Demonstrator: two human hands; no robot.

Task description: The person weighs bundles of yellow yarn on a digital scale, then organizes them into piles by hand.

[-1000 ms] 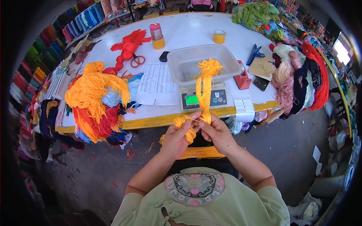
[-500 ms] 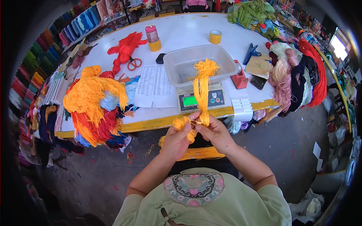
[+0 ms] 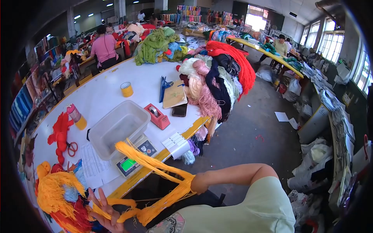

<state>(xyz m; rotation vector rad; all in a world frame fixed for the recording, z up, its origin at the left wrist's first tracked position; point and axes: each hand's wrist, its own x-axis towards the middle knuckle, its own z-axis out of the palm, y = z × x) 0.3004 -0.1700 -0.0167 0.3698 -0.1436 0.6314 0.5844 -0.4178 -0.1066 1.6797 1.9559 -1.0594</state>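
A skein of yellow-orange yarn point(image 3: 167, 202) stretches between my two hands at the table's front edge. My right hand point(image 3: 199, 184) is closed around its strands at the right end, the back of the hand partly hiding the grip. Fingers spread, my left hand point(image 3: 105, 211) is at the lower left, with yarn passing across it near the thumb. One length of the yarn reaches up over the digital scale point(image 3: 145, 148) to the rim of the grey plastic tub point(image 3: 116, 128). Beside my left hand lies a heap of orange and red yarn point(image 3: 58, 192).
Printed sheets point(image 3: 91, 161), red scissors point(image 3: 72, 149) and a pink-topped bottle point(image 3: 76, 116) are on the left. A red tape dispenser point(image 3: 157, 116), notebook point(image 3: 175, 94) and phone point(image 3: 179, 110) lie right of the tub. Yarn piles point(image 3: 208, 81) overhang the right edge. Other people work farther back.
The view has swung right. My hands, close together before, are now wide apart with the yarn drawn out between them. The left hand's fingers have spread, and the right hand has pulled rightward.
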